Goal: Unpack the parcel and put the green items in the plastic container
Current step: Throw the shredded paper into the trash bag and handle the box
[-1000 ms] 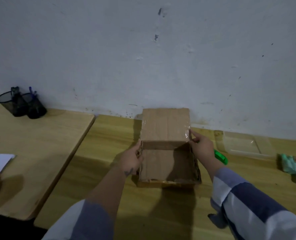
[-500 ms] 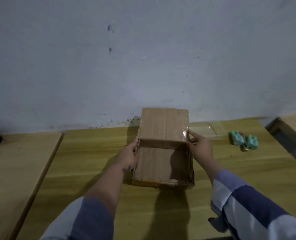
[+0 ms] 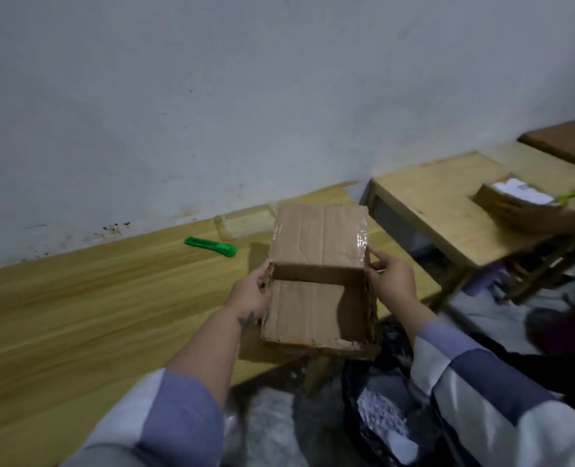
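box: open cardboard box being held past the table edge
left hand: fingers gripping left wall
right hand: fingers pinching right wall

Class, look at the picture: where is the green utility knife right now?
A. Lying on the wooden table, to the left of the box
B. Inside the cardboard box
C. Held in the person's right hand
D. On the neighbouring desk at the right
A: the green utility knife lies flat on the wooden table, left of the cardboard box and untouched by either hand.
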